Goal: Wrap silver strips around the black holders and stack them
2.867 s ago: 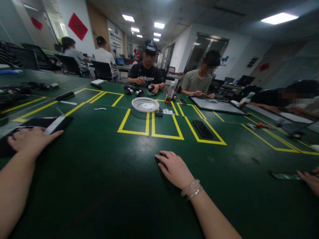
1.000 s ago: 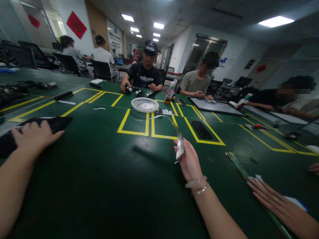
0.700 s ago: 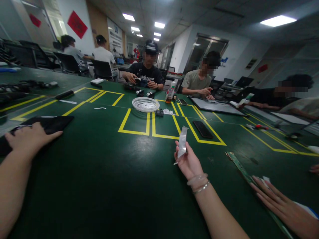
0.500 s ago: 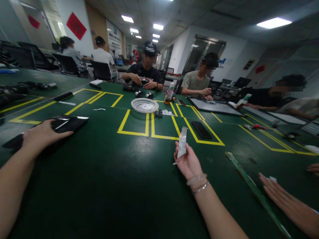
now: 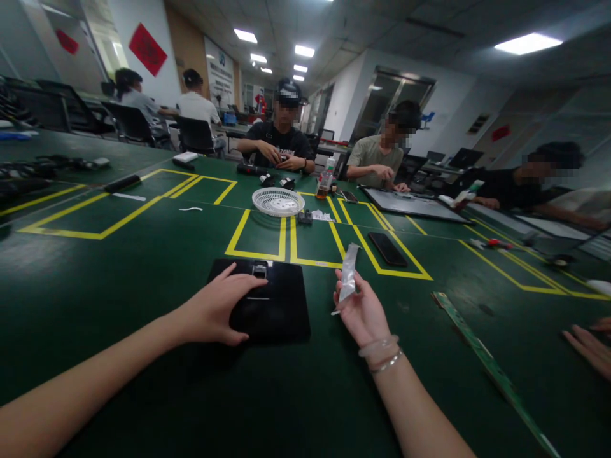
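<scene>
Rightward to the near centre had moved the black panel (image 5: 281, 312), under the left hand (image 5: 220, 305), whose hold, clamped or loose, I couldn't tell; farther right, the right hand (image 5: 361, 310) pinched 1 silvery strip (image 5: 350, 270).

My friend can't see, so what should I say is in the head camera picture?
A person's left hand is on a flat black panel and the right hand holds a silvery strip, at a green table. Beyond are yellow tape outlines, a white basket and seated people.
</scene>
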### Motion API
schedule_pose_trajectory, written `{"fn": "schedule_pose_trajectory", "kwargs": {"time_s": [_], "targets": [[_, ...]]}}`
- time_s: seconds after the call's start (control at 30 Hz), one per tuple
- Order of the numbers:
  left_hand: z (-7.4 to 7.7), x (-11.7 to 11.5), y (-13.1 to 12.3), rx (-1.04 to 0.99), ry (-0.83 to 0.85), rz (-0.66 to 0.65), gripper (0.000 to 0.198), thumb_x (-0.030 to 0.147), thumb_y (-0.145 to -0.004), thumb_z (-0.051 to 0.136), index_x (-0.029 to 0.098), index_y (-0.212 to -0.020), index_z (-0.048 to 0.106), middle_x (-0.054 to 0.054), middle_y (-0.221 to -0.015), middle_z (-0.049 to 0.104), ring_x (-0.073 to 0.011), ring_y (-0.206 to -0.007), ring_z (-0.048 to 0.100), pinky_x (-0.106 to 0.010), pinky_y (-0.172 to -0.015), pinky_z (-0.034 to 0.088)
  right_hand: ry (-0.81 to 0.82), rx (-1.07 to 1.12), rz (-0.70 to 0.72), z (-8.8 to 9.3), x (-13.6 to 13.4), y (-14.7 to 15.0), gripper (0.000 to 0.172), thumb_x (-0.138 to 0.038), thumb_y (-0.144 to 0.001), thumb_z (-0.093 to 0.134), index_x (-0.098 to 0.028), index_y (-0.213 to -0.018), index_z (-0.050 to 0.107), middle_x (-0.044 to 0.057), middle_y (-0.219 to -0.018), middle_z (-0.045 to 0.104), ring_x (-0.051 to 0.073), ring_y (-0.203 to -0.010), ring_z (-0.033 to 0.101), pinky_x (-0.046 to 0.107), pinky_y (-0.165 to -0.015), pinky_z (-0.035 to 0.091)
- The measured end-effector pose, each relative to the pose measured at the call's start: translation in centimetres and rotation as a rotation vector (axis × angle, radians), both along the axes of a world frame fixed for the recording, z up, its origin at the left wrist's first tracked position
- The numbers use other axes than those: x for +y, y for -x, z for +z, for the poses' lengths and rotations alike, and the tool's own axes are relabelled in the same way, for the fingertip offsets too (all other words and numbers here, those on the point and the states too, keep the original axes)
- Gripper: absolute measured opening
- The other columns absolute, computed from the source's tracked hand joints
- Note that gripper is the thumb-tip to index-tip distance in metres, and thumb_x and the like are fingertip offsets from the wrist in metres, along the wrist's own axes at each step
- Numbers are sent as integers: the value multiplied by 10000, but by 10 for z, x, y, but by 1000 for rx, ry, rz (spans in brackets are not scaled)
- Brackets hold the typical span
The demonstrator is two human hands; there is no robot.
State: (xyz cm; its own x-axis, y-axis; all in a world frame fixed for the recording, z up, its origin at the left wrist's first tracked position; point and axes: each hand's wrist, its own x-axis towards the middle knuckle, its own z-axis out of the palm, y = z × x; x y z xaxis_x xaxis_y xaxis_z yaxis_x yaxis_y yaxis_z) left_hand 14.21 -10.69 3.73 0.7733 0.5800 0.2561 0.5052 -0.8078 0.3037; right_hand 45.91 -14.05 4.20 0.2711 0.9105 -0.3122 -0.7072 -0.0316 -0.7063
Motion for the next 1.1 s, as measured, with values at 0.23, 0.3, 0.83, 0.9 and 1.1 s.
{"fn": "schedule_pose_trajectory", "kwargs": {"time_s": [0.23,0.3,0.83,0.9,1.1], "targets": [[-10,-10,-13,-37,60,-89,988,267,-685,852,233,-1511,311,-137,-1440,410,-368,-1340,372,-622,-1181,118,-130,-214,6,-3,-1,3,331,-273,-843,683,-302,-1166,620,-17,-1067,738,101,-752,681,203,-624,558],[-12,-9,-11,-17,81,-95,975,263,-713,838,246,-1525,299,-134,-1456,392,-369,-1352,356,-631,-1175,107,-169,-317,10,-4,-3,6,403,-303,-827,698,-307,-1222,614,-8,-1107,733,122,-817,680,234,-682,561],[-1,-26,-11,-111,-500,-267,144,233,-966,564,195,-1085,634,-78,-1015,625,-251,-882,605,-395,-819,492,-569,-1876,746,10,-28,19,334,-194,-796,641,-319,-1089,742,23,-1080,664,194,-983,606,401,-933,392],[-3,-22,-13,-25,-442,-238,140,206,-943,590,177,-1071,640,-81,-1038,619,-254,-895,599,-395,-816,481,-566,-1952,738,9,-29,21,262,-254,-817,666,-311,-1059,751,34,-1105,634,200,-1011,584,404,-943,377],[-12,-14,-16,91,-257,-205,174,234,-883,717,187,-1044,670,-50,-1041,623,-228,-915,605,-350,-881,468,-598,-1999,682,7,-28,22,174,-295,-855,664,-302,-998,763,45,-1105,621,218,-1042,549,442,-987,332]]}}
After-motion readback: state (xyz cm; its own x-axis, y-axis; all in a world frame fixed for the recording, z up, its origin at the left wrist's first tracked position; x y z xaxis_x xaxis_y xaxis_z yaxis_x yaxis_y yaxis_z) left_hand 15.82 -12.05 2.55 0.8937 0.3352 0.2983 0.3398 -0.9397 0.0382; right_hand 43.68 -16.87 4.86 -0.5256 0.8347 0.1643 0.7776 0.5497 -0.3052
